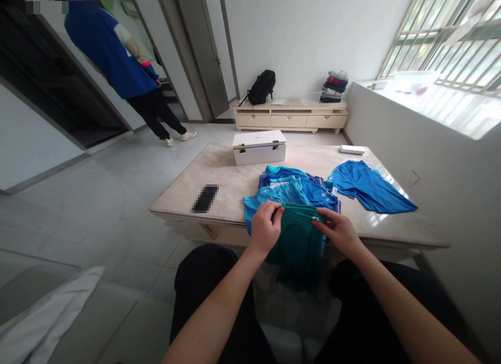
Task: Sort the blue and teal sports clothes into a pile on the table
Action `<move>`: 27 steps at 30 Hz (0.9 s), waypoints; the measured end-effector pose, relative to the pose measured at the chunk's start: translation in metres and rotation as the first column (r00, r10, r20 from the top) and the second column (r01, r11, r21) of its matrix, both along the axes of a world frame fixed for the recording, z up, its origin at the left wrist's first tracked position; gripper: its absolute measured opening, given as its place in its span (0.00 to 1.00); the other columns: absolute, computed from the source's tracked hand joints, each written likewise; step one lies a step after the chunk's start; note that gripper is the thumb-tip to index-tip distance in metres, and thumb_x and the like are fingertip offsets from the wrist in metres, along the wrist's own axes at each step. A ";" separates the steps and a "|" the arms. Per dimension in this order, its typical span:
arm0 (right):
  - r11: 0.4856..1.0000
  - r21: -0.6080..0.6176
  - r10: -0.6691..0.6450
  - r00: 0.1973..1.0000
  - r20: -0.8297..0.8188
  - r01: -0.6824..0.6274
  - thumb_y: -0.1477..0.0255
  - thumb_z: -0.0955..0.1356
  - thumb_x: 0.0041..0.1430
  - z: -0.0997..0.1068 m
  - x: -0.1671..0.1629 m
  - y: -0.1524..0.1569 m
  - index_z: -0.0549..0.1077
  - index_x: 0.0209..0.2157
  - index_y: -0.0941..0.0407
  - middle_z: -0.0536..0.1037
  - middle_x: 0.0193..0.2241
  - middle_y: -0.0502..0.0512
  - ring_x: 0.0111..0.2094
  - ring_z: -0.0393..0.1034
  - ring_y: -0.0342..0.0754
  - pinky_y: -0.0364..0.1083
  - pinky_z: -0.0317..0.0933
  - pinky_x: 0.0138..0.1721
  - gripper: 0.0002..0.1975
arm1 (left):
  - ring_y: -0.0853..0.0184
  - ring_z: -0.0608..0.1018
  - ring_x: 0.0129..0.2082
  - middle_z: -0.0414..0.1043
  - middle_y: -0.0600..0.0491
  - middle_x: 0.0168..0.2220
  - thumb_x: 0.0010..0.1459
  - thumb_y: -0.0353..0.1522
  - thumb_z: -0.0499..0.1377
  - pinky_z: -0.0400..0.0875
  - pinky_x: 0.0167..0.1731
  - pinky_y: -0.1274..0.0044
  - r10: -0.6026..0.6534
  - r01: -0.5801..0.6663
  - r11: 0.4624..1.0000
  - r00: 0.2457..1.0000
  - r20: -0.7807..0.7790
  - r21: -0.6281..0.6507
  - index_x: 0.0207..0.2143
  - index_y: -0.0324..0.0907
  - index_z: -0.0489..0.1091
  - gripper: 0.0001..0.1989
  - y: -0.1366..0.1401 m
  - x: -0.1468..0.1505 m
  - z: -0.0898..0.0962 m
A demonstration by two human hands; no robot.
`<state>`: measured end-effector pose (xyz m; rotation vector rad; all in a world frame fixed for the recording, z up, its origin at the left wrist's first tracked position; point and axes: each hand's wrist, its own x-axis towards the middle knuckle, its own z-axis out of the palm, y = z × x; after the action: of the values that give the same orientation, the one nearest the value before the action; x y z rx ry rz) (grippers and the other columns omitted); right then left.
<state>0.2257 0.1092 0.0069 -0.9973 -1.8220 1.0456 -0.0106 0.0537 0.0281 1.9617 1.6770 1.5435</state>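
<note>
Pinched at its upper edge by the left hand (265, 229) and the right hand (338, 231) is a green shirt (299, 238), which hangs over the near edge of the table (219, 178). At twelve o'clock from it a pile of blue shirts (297, 189) is seen; at eleven o'clock a closed white box (259, 147), no writing legible; at two o'clock, one blue shirt (368, 186) spread flat.

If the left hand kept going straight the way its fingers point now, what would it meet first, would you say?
The left hand points right along the green garment that it grips. It would likely meet the right hand first, at that garment's other end.
</note>
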 end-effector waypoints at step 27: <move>0.912 0.166 0.224 0.795 0.564 -0.375 0.62 0.75 0.55 -0.003 -0.019 -0.027 0.79 0.41 0.53 0.76 0.54 0.60 0.52 0.74 0.58 0.51 0.68 0.53 0.14 | 0.64 0.78 0.40 0.78 0.50 0.36 0.69 0.36 0.56 0.71 0.42 0.74 -0.403 0.406 0.914 0.909 -0.109 0.009 0.38 0.42 0.76 0.11 -0.007 0.010 0.000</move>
<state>0.2068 0.0818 0.0035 -0.8996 -2.5810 0.6956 -0.0005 0.0465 0.0277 2.2601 1.1729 1.3380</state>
